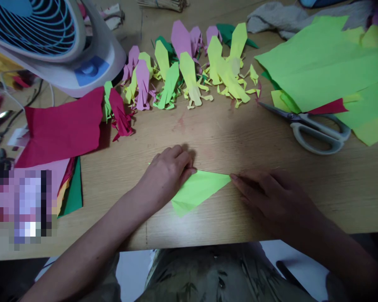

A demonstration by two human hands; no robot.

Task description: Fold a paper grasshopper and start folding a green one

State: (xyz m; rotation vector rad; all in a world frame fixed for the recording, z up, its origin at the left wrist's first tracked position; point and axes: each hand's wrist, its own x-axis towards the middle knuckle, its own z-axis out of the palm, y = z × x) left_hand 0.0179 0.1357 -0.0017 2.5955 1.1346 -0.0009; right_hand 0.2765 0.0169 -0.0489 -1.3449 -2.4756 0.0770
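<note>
A light green sheet of paper [199,189], folded into a triangle, lies on the table near its front edge. My left hand [173,165] rests over its left part with curled fingers, the thumb on the upper edge. Part of the paper is hidden under that hand. At the sheet's right corner, my right hand [264,188] has the tip pinched between thumb and forefinger; its other fingers are in shadow. Beyond the hands stands a row of folded paper figures, among them a yellow one [190,77], a purple one [143,82] and a red one [121,111].
Scissors [318,130] with grey handles lie to the right, partly against a pile of green paper sheets [327,63]. A red sheet [64,126] tops more coloured paper on the left. A fan [91,63] occupies the back left, and a grey cloth [274,19] lies at the back.
</note>
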